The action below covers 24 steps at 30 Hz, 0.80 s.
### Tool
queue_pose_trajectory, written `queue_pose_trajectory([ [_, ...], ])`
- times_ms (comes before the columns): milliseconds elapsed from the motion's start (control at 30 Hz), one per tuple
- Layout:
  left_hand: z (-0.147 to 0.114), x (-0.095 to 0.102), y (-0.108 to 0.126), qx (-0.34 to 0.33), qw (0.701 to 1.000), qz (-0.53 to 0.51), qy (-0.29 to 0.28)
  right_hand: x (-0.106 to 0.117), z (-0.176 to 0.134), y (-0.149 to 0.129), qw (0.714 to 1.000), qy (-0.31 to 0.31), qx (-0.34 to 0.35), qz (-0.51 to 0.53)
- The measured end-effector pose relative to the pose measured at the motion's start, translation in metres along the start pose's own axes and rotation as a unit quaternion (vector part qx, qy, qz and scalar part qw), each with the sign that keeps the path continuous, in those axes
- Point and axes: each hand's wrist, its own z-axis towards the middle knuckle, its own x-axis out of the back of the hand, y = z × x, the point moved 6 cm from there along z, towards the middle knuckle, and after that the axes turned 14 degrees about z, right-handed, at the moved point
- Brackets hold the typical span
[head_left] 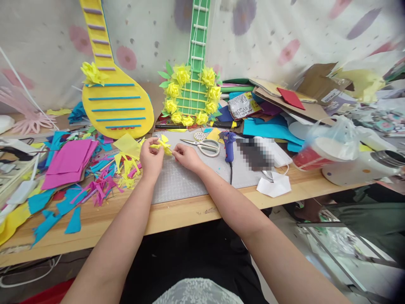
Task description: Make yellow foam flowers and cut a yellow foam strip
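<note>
Yellow paper flower [164, 145] at the clock's centre, between two hands.
Ragged paper scraps [101, 185] crowd 8 o'clock. Left hand [150, 158] grasps the flower; right hand [188, 157] pinches beside it, on what I cannot tell. Scissors [199, 143] and purple glue gun [228, 147] occupy 3 o'clock; farther, a rounded yellow instrument [117, 103] at 10, a flower-trimmed green instrument [198, 63] at 1.

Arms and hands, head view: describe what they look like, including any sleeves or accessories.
The left hand and right hand are bare, with no gloves. The left forearm and right forearm show no sleeves, watch or bracelet. Between them, a pale lace-patterned garment and black clothing show.
</note>
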Motion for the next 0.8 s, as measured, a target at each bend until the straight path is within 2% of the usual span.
queue_pose_trajectory([
  [133,-0.002,-0.01,-0.012,0.066,0.997,-0.044,-0.023,0.0,-0.001,-0.004,1.0,-0.009,0.004,-0.001],
  [433,-0.004,-0.013,-0.012,0.12,0.987,-0.098,-0.053,-0.002,-0.002,-0.007,0.999,-0.01,0.039,0.023],
  [600,-0.004,-0.012,-0.017,0.208,0.966,-0.151,-0.026,-0.003,-0.003,-0.01,0.998,-0.021,0.059,0.022],
  [800,-0.006,-0.009,-0.015,0.239,0.952,-0.189,-0.014,-0.003,-0.002,-0.008,0.998,-0.028,0.064,-0.012],
])
